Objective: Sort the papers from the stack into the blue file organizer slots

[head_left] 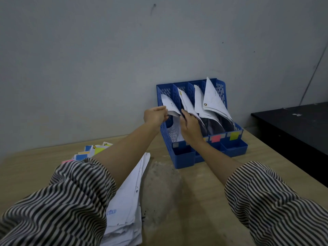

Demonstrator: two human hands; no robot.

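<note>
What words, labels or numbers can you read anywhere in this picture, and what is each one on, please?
"...TED": blue stamped letters, only the end readable, on the top sheet of the paper stack; the start is hidden by the left sleeve.
Coloured labels on the blue file organizer: pink label and yellow label show no readable text.
Papers in the slots: marks too small and blurred to read.

Blue plastic organizer (182, 157), matt wood table (204, 201)
</note>
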